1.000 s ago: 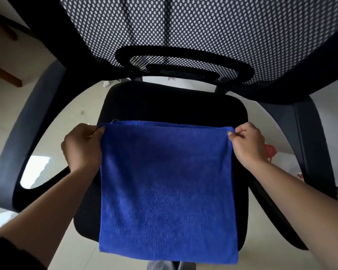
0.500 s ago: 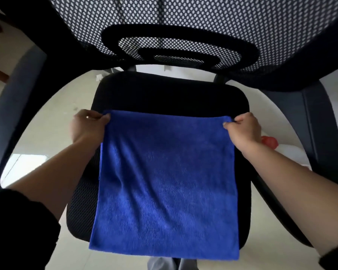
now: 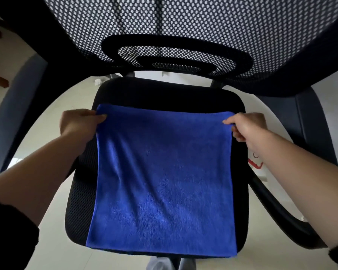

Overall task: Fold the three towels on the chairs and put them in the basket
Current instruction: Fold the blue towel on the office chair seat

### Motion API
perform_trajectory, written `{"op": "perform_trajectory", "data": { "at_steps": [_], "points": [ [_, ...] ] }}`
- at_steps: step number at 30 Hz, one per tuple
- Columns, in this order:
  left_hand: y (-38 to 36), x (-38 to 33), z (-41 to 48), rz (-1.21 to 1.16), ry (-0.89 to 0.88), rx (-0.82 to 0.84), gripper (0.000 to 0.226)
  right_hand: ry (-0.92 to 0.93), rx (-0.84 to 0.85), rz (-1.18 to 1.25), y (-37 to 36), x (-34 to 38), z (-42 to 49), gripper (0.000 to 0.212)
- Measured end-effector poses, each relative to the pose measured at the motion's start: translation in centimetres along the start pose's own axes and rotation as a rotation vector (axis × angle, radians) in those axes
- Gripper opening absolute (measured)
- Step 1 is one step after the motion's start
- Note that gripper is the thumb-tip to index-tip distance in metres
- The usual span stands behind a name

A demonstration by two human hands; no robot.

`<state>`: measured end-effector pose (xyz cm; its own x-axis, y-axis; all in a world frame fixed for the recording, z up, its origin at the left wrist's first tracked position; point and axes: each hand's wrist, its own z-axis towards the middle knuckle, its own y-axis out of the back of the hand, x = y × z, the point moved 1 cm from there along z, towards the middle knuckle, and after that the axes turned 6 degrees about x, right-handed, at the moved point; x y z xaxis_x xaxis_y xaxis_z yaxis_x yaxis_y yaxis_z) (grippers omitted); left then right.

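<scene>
You're drawing the towel back onto the seat. L hand & R hand are pinching its far corners.

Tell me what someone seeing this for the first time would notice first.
The bright blue towel jumps out, spread flat over the black chair seat in the middle of the view. The left hand and right hand each pinch one of its far corners. Above them looms the chair's dotted mesh backrest, filling the top of the picture.
</scene>
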<state>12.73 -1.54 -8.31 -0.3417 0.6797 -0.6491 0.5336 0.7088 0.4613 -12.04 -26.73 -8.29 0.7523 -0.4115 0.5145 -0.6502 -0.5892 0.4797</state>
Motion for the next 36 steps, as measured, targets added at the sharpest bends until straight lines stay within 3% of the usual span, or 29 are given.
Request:
{"op": "perform_trajectory", "data": {
  "at_steps": [3,5,7,9,12,14,16,18,27,31,36],
  "points": [
    [-1.2,-0.2,0.5,-0.157,0.023,0.072,0.021,-0.012,0.077,0.153,-1.0,0.2,0.5,0.009],
    [-1.8,0.2,0.6,-0.196,-0.007,0.051,0.007,0.028,0.088,0.228,-1.5,0.0,0.7,0.013],
    [-1.9,1.1,0.8,-0.156,-0.033,-0.015,0.036,0.106,0.043,0.274,-1.9,-0.5,0.9,0.017],
    [-2.1,1.8,-0.2,-0.022,-0.095,-0.097,0.050,0.195,-0.058,0.264,-1.9,-1.3,0.6,0.023],
    [-3.3,3.6,-3.9,0.242,-0.379,-0.102,0.047,0.371,-0.173,-0.005,-2.6,-3.0,-1.4,0.026],
    [-4.6,5.4,-6.4,0.471,-0.550,-0.046,0.052,0.522,-0.110,-0.171,-3.8,-5.0,-3.7,0.020],
    [-5.6,8.1,-8.1,0.639,-0.583,0.019,0.060,0.666,-0.053,-0.316,-5.0,-7.4,-5.6,0.018],
    [-6.0,10.7,-9.7,0.683,-0.495,0.024,0.065,0.720,-0.038,-0.440,-5.5,-9.8,-7.0,0.015],
    [-1.7,16.5,-14.1,0.543,-0.111,-0.166,0.067,0.334,-0.119,-0.351,-1.4,-18.1,-10.4,0.021],
    [0.3,18.4,-15.7,0.408,0.070,-0.144,0.050,0.083,0.002,-0.324,-0.4,-19.8,-12.6,0.029],
    [1.2,18.2,-16.4,0.237,0.104,-0.103,0.040,-0.049,0.138,-0.204,-0.1,-20.8,-13.7,0.031]
  ]
}}
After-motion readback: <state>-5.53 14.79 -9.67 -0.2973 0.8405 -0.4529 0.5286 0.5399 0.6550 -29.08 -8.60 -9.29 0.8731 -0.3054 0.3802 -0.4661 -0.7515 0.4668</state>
